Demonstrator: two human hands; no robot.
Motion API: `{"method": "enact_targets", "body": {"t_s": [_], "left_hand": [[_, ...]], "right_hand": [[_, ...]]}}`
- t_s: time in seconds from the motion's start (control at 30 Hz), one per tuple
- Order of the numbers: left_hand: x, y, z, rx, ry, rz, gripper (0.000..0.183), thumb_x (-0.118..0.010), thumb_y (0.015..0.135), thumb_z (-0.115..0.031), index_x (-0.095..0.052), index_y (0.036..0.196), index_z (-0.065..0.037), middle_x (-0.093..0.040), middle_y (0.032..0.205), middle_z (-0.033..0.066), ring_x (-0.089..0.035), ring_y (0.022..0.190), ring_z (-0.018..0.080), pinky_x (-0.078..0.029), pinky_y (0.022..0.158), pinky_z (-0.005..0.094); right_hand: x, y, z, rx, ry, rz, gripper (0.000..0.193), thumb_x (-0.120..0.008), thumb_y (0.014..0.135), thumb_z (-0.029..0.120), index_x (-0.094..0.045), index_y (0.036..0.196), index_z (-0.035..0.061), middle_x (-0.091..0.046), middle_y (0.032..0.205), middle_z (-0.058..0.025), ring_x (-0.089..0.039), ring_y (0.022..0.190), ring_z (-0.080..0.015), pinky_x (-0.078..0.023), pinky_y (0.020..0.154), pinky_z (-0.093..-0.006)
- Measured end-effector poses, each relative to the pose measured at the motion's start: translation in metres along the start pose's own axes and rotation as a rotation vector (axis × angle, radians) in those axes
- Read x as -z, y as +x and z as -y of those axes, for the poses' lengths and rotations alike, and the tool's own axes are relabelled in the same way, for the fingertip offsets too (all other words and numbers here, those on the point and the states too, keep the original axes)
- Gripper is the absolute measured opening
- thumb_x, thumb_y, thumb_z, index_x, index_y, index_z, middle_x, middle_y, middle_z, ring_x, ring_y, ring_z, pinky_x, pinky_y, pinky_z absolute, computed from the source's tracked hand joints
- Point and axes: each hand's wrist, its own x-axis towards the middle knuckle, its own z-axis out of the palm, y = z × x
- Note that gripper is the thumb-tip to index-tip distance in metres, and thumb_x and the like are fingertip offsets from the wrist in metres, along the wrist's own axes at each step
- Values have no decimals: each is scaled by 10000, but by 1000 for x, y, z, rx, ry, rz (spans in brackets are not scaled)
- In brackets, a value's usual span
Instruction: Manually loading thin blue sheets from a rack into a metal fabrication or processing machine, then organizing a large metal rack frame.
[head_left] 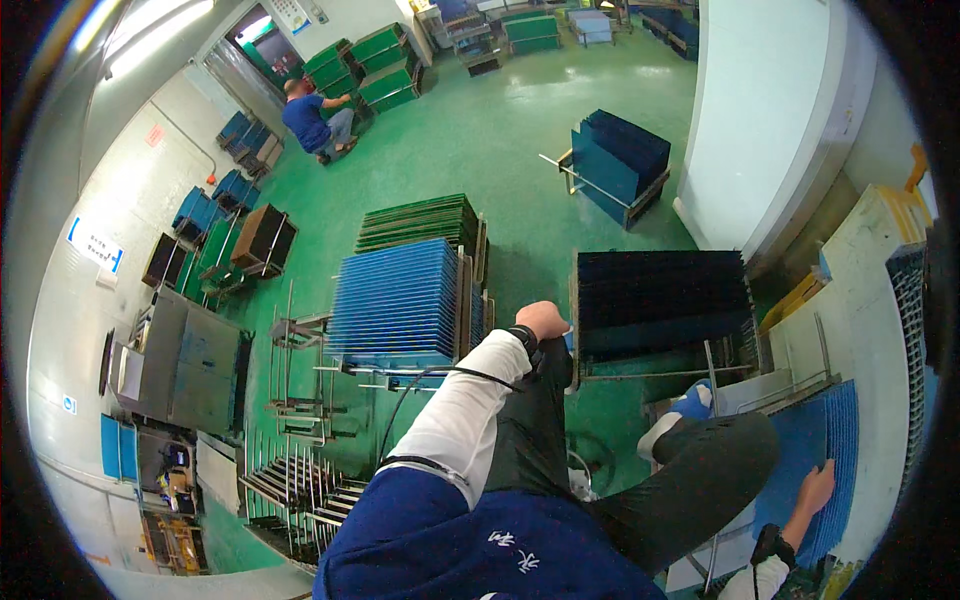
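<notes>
My left hand (543, 320) rests on my bent left knee, its fingers curled in, with no object showing in it. At the far right, my right hand (815, 488) has its fingers on the edge of a flat blue panel (790, 460). That panel stands at the front of a row of similar upright blue panels (843, 450), packed close together. Part of the right-hand fingers is hidden behind the panel's edge. A metal rack (660, 378) filled with dark panels (660, 300) stands in front of my knees.
Blue panels (395, 300) and green panels (420, 222) fill racks ahead to the left. Another rack of dark blue panels (620, 155) stands farther off. Empty metal frames (300, 490) lie at left. A person in blue (308, 120) crouches by green racks.
</notes>
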Motion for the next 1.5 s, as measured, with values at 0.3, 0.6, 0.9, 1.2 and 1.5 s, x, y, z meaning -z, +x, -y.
{"method": "enact_targets", "body": {"t_s": [0.3, 0.6, 0.9, 1.2, 1.5], "left_hand": [[4, -5, -2, 7, 10, 14, 403, -634, 729, -369, -710, 963, -50, -674, 1032, 174, -645, 968, 333, -507, 837, 403], [2, -1, -8, -31, -2, 4, 405, -632, 717, -363, -710, 948, -40, -674, 1014, 183, -644, 960, 341, -507, 830, 409], [-2, 3, -3, -33, -16, 2, 489, -640, 719, -467, -705, 949, -40, -670, 1014, 190, -631, 966, 361, -501, 834, 426], [1, -2, -5, -31, 10, -10, 452, -633, 726, -424, -709, 944, -35, -671, 1016, 189, -636, 964, 357, -504, 832, 420], [5, -6, -10, -26, 11, 0, 416, -612, 733, -368, -703, 979, -45, -667, 1053, 178, -637, 983, 347, -508, 841, 409]], "right_hand": [[-16, 7, -11, -12, -26, -31, 395, -577, 880, 144, -528, 1243, -3, -593, 1185, -225, -572, 1069, -388, -455, 880, -450], [-41, 7, -42, 132, -36, -244, 358, -555, 894, 153, -521, 1216, 1, -616, 1089, -240, -601, 963, -400, -477, 796, -469], [-21, 0, -16, 40, -59, -153, 412, -570, 893, 190, -521, 1247, -13, -619, 1138, -217, -607, 992, -382, -480, 839, -454], [-36, 3, -24, -10, -31, -140, 432, -574, 891, 196, -511, 1263, -14, -599, 1182, -221, -597, 1024, -383, -474, 854, -439], [40, 15, -35, -41, 81, -32, 412, -596, 881, 218, -556, 1218, -15, -582, 1200, -232, -563, 1074, -388, -445, 887, -433]]}}
